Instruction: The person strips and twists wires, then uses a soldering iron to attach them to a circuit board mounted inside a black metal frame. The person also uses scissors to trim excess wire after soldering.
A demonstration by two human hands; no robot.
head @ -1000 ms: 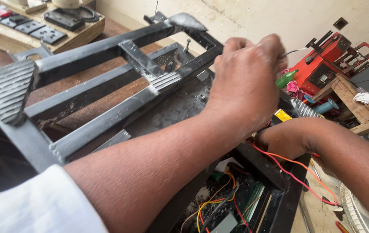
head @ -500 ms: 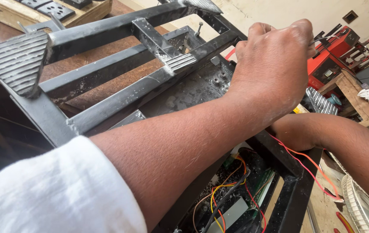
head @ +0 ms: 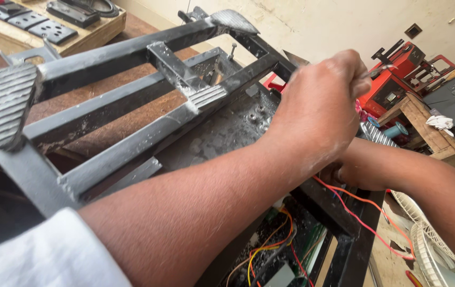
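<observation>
My left hand (head: 318, 106) is clenched above the far corner of a black metal frame (head: 132, 143), gripping a thin metal tool (head: 379, 70) whose tip pokes out past my knuckles. My left forearm crosses the whole view from the white sleeve (head: 41, 255) at the bottom left. My right hand (head: 344, 174) reaches in from the right and sits at the frame's edge, mostly hidden behind my left wrist; its fingers do not show. Red and orange wires (head: 365, 212) run from under it. A circuit board with coloured wires (head: 275, 250) lies inside the open black casing below.
Wall sockets (head: 41, 26) lie on a wooden board at the top left. Red machines (head: 403, 74) and a wooden bench (head: 424, 122) stand at the right. A white fan grille (head: 429, 250) lies on the floor at the lower right.
My left hand has stayed clenched at the frame's corner and shifted slightly as the view moved. The green handle seen beside it a second ago is hidden; a metal tip shows instead.
</observation>
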